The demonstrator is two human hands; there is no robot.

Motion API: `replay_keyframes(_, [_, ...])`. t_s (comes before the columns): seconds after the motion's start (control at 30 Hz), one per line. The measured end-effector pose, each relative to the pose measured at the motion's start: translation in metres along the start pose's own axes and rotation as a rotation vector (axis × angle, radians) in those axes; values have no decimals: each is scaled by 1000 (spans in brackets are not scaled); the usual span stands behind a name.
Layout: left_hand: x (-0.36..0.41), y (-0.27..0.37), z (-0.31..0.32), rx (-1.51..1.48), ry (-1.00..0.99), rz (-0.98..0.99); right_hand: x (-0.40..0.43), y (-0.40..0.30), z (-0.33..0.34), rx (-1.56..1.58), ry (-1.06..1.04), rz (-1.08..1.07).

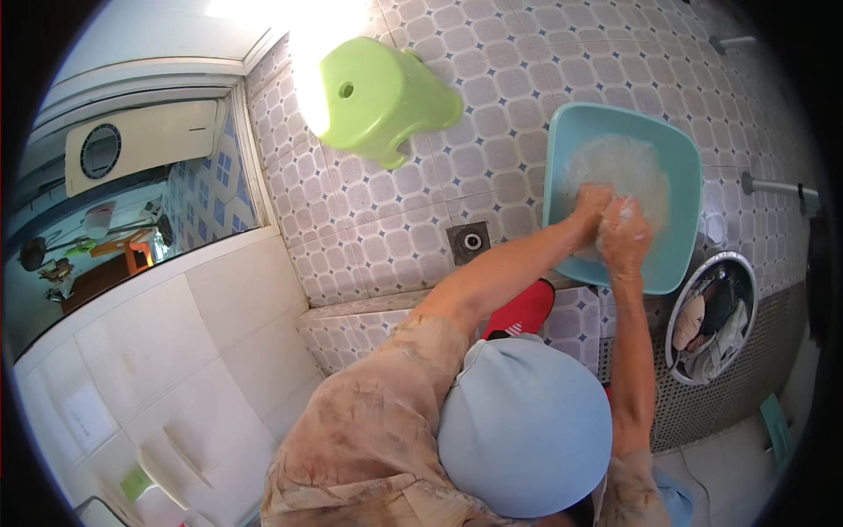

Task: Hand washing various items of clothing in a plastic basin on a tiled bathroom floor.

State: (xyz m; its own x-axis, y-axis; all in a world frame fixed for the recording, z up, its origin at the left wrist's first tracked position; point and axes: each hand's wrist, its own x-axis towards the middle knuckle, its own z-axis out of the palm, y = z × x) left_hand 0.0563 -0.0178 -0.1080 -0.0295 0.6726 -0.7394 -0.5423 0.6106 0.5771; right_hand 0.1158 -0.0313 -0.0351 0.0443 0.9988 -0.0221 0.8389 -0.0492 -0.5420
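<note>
A square-cornered turquoise plastic basin (685, 197) stands on the tiled floor before me. It holds cloudy, soapy water (612, 158) with foam on top. My left hand (593, 203) and my right hand (625, 234) are pressed together over the water, near the basin's middle. Both are wet, with suds on them. Their fingers curl inward, and something whitish shows between them; I cannot tell whether it is foam or cloth. What lies under the water is hidden.
A lime green plastic stool (369, 99) and a floor drain (471, 242) are left of the basin. On the right, a round tub (670, 342) holds clothes (718, 329). My red shoe (523, 309) rests by a tiled step (573, 323); light blue cloth (527, 428) bulges below. Pipes (777, 186) stick out at right.
</note>
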Motion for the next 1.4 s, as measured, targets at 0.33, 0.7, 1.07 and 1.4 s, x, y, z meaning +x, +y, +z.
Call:
replay_keyframes(0.33, [17,-16,-26,368,-314,507,28,41,16,49,41,82])
replay_keyframes(0.7, [-19,46,25,676,-247,62,48,127,5,-109,-34,174])
replay_keyframes(1.07, [31,23,-28,1736,-138,723,46,98,43,-462,-119,-294])
replay_keyframes(1.4, [-10,34,1,452,0,-158,73,146,47,-62,-198,102])
